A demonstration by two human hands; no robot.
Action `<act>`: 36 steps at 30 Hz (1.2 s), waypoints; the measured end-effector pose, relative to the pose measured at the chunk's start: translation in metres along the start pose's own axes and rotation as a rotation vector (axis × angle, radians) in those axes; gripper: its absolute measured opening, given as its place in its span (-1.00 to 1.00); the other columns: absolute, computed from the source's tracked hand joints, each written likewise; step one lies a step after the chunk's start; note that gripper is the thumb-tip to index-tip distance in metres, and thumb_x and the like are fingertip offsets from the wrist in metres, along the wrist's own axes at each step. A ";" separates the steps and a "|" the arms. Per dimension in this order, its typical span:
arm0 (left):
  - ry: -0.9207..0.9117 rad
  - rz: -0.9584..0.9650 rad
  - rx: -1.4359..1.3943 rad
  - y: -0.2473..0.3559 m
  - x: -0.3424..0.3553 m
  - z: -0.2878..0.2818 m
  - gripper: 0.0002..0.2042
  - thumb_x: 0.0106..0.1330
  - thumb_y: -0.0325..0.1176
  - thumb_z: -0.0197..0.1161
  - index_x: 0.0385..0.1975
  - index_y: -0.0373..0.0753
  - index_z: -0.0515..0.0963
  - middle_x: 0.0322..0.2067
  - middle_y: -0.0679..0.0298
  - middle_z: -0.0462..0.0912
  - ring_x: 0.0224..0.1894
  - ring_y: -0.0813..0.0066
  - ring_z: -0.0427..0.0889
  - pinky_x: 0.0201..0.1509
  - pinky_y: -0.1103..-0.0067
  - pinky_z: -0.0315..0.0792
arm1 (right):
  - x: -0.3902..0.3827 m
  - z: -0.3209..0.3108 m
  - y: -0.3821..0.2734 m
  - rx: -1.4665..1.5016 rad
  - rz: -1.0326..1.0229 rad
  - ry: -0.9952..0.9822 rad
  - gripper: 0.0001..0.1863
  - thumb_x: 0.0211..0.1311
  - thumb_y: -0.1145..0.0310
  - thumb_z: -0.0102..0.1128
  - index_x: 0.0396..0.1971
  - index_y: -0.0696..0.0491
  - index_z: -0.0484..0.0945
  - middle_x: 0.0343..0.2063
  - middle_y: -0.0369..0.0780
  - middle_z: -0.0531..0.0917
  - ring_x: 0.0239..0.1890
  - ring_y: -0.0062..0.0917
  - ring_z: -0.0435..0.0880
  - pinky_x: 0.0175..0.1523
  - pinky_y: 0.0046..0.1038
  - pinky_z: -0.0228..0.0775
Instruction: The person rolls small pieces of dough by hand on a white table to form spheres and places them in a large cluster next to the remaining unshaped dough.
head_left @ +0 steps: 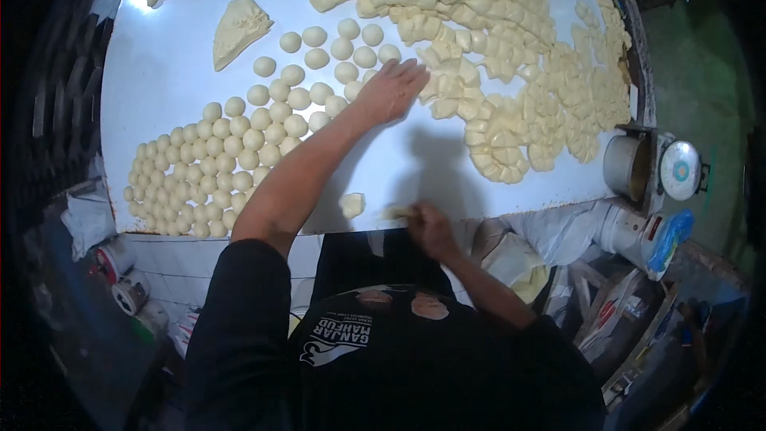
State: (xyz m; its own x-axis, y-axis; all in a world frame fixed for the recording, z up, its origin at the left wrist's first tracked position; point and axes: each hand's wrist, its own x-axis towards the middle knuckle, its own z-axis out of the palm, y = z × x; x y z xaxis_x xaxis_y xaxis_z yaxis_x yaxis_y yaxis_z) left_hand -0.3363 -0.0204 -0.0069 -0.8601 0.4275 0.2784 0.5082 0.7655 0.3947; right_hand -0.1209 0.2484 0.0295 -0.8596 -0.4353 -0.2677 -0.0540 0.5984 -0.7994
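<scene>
1. At the near edge of the smooth white surface (pixel 379 166), the right hand (pixel 432 231) has its fingers curled by a pale, blurred strip (pixel 395 212); whether they clamp it, I cannot tell
2. Just left of the strip lies a small, blocky, pale cream dough piece (pixel 352 205)
3. Farther left, many round cream dough balls (pixel 232 146) sit in a broad group, looser toward its far side
4. The left hand (pixel 392 91) reaches, back up, between these balls and a large spread of creased, yellowish dough portions (pixel 494 144), fingers extended; any hold beneath is hidden
5. Beyond the balls rests a pale, wedge-shaped dough lump (pixel 241 30)
</scene>
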 end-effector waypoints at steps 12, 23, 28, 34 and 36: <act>-0.116 -0.139 -0.382 0.109 -0.256 0.000 -0.86 0.39 -0.31 0.38 -0.22 -0.19 0.61 -0.23 0.10 0.62 -0.13 0.02 0.60 -0.06 0.17 0.45 | 0.026 0.051 0.062 -0.277 -0.410 0.213 -0.54 0.23 -0.01 0.53 -0.18 0.03 0.57 -0.18 -0.06 0.55 -0.06 -0.04 0.54 0.07 0.02 0.36; -0.132 -0.217 -0.281 0.099 -0.230 0.011 -0.83 0.37 -0.24 0.39 -0.21 -0.16 0.62 -0.25 0.09 0.61 -0.19 0.01 0.60 -0.05 0.15 0.44 | 0.051 -0.014 0.089 -0.453 -0.647 0.072 -0.63 0.14 0.20 0.61 -0.21 0.05 0.61 -0.23 -0.16 0.57 -0.16 -0.17 0.58 -0.02 -0.02 0.41; 0.261 -0.650 -0.071 0.142 -0.139 0.055 -0.82 0.32 -0.31 0.44 -0.33 -0.21 0.56 -0.29 0.04 0.59 -0.17 -0.05 0.56 -0.07 0.10 0.38 | 0.115 0.015 0.042 -0.566 -0.517 0.264 -0.68 0.13 0.23 0.57 -0.26 0.04 0.60 -0.25 -0.14 0.58 -0.16 -0.17 0.59 -0.04 -0.08 0.43; -0.100 -0.367 -0.165 0.104 -0.228 0.005 -0.76 0.31 -0.24 0.50 -0.19 -0.22 0.65 -0.27 0.11 0.61 -0.17 -0.03 0.59 -0.08 0.04 0.44 | 0.109 -0.033 0.071 -0.424 -0.732 0.049 -0.69 0.18 0.20 0.54 -0.28 0.01 0.58 -0.26 -0.19 0.57 -0.14 -0.15 0.57 -0.04 -0.10 0.41; -0.047 -0.435 -0.064 0.119 -0.193 0.032 -0.76 0.33 -0.22 0.48 -0.21 -0.22 0.64 -0.27 0.10 0.61 -0.22 -0.02 0.59 -0.07 0.08 0.44 | 0.147 -0.031 0.031 -0.504 -0.637 0.160 -0.69 0.21 0.19 0.52 -0.30 0.01 0.55 -0.26 -0.15 0.57 -0.16 -0.13 0.57 -0.07 -0.07 0.41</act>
State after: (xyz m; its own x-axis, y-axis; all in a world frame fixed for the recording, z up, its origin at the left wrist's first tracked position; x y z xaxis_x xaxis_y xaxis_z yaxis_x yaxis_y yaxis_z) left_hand -0.1115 0.0041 -0.0418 -0.9949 0.0943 0.0347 0.0986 0.8484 0.5201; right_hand -0.2646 0.2240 -0.0178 -0.6474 -0.7146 0.2651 -0.7437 0.5162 -0.4248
